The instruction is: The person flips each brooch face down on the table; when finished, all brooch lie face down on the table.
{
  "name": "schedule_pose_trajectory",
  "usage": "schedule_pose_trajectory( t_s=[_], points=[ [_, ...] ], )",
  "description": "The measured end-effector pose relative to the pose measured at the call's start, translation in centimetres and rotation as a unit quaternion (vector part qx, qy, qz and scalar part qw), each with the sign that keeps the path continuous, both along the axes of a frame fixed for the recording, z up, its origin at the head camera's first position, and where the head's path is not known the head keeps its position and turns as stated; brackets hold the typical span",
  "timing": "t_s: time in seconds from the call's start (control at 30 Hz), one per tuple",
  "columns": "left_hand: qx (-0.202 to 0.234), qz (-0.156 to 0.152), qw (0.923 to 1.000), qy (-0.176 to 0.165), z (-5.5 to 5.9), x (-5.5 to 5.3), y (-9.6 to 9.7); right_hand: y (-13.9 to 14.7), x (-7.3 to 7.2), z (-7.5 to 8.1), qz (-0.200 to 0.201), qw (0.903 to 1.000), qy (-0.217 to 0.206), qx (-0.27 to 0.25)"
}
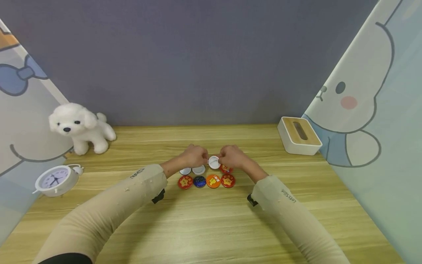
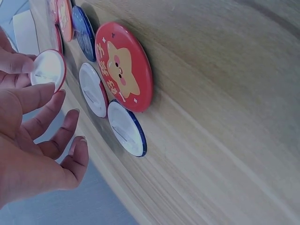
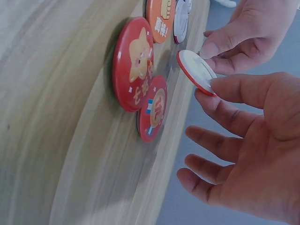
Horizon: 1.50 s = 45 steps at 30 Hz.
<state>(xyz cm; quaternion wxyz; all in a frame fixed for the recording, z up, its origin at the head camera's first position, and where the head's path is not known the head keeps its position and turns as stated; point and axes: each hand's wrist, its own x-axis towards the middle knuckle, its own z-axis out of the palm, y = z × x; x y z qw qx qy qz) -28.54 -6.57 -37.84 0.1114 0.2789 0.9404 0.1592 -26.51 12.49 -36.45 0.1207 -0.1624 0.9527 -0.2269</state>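
Note:
Between both hands a round pin badge point(image 1: 214, 162) is held above the table, its white back with the pin showing and its rim red. My left hand point(image 1: 195, 156) pinches one edge between thumb and index finger; the other fingers are loosely bent in the left wrist view. On the opposite edge, my right hand point(image 3: 253, 145) pinches with thumb and index finger. Two white-backed badges point(image 2: 93, 90) point(image 2: 126, 128) lie below the left hand. Beside the right hand lies a red badge point(image 3: 153, 108). Nearer the person is a row: red star point(image 1: 185, 182), blue point(image 1: 199, 181), orange point(image 1: 213, 181) and another red star badge point(image 1: 228, 180).
A white plush dog point(image 1: 82, 128) and a white alarm clock point(image 1: 56, 180) stand at the left of the wooden table point(image 1: 204, 227). A tissue box with a wooden lid point(image 1: 299, 135) sits at the back right. A grey panel point(image 1: 197, 62) rises behind.

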Motion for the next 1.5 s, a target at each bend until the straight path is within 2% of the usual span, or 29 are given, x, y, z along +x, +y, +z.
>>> schedule_pose_trajectory(
  t_s=[0.23,0.4,0.67,1.03,1.5],
  points=[
    [0.015,0.000,0.9998,-0.011,0.0,-0.2,-0.1,0.2,-0.2,-0.4,0.002,0.9998,-0.016,0.013],
    [0.021,-0.011,0.9997,-0.012,-0.1,-0.2,-0.2,0.2,-0.3,-0.8,0.007,0.9988,-0.003,0.048],
    [-0.004,-0.035,0.9993,0.007,0.3,-0.3,0.0,0.2,-0.6,-1.3,0.052,0.9939,0.029,0.093],
    [-0.034,-0.038,0.9986,0.015,0.3,-0.5,0.1,-0.1,-0.6,-1.4,0.067,0.9879,0.061,0.126],
    [-0.063,-0.040,0.9970,0.017,0.4,-0.8,0.1,-0.3,-0.9,-2.2,0.073,0.9878,0.099,0.096]
  ],
)
